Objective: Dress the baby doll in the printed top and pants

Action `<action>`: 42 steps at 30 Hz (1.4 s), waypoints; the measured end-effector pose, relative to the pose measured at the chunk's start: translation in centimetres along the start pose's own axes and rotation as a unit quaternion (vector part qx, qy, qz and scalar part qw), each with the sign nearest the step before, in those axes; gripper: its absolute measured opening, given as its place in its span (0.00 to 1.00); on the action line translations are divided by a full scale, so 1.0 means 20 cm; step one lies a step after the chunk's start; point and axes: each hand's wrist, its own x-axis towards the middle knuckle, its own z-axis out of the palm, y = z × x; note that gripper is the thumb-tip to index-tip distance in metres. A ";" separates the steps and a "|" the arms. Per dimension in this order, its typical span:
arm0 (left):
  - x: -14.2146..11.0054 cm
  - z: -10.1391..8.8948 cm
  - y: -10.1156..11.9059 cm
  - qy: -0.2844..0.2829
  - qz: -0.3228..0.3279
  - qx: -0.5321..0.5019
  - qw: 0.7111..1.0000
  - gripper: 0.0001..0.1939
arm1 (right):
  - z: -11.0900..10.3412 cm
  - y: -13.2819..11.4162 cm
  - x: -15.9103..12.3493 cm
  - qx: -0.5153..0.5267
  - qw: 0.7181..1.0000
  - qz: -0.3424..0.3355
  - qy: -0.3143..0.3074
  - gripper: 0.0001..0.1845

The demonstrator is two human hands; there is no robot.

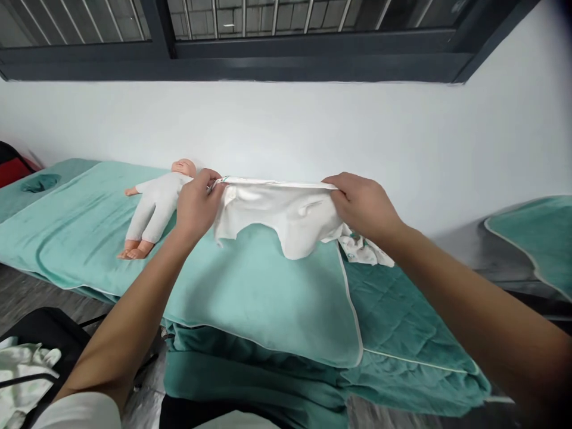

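My left hand (196,202) and my right hand (364,205) each pinch one end of a small white garment (277,211), holding it stretched out just above the teal bed cover (250,292). The cloth hangs down between my hands in two short flaps. A baby doll (154,208) in a pale grey suit lies on its back on the cover, just left of my left hand. More white cloth with a small print (364,250) lies crumpled on the cover under my right wrist.
The bed stands against a white wall under a dark-framed barred window (286,36). A second teal-covered bed (536,244) is at the right. A dark chair with white cloth on it (27,363) sits at lower left. A red object (13,170) is at far left.
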 end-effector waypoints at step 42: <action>-0.16 1.06 -0.31 -0.252 -0.108 0.203 0.940 0.33 | 1.29 -0.15 0.03 -0.001 0.968 0.251 -0.013 0.39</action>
